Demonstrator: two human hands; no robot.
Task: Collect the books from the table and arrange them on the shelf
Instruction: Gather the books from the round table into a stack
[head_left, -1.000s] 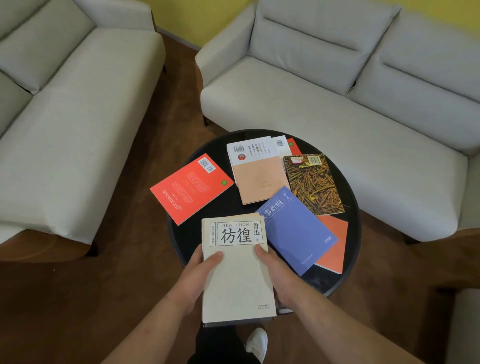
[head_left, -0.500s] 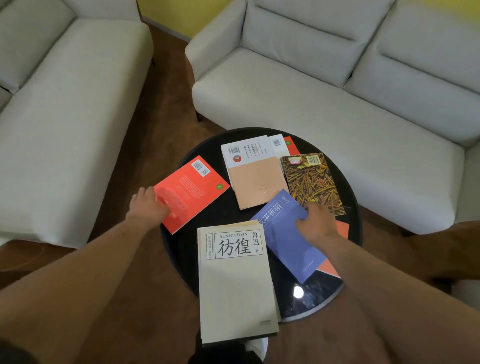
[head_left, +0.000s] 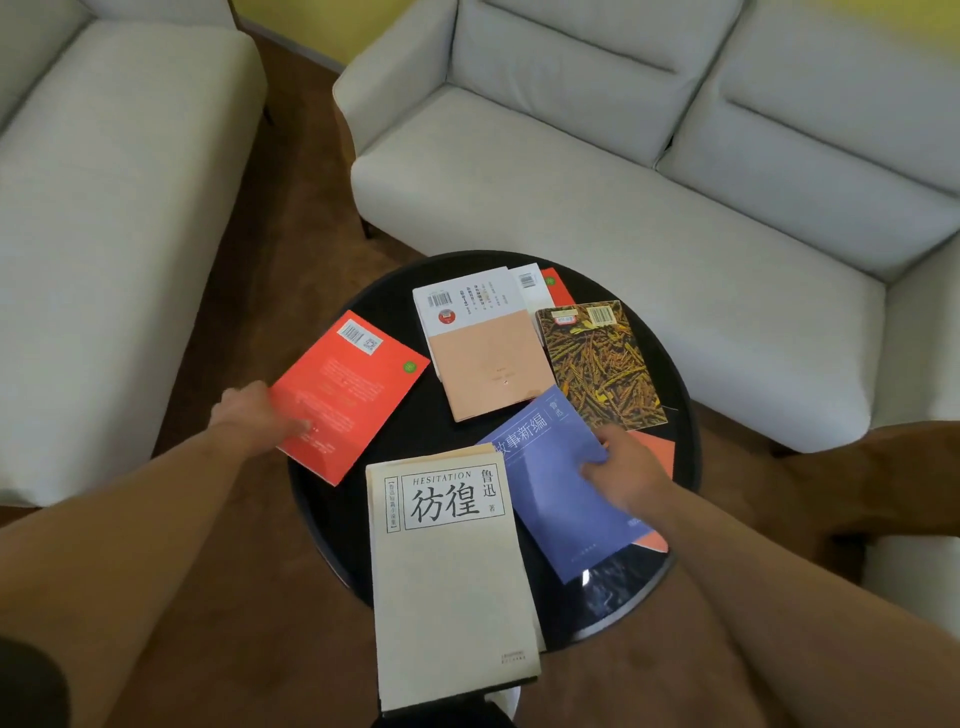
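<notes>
The cream book (head_left: 452, 582), no longer held, is seen overhanging the tabletop's (head_left: 415, 431) near edge. The blue book (head_left: 550, 483), right of centre, is now pinched at its right edge in the right hand's (head_left: 628, 473) grip. The red book (head_left: 353, 389) at the left edge is touched by the left hand (head_left: 249, 410); that grip is blurred.

Overlapping books (head_left: 488, 364) crowd the table (head_left: 415, 436); sofas (head_left: 623, 208) flank it.
</notes>
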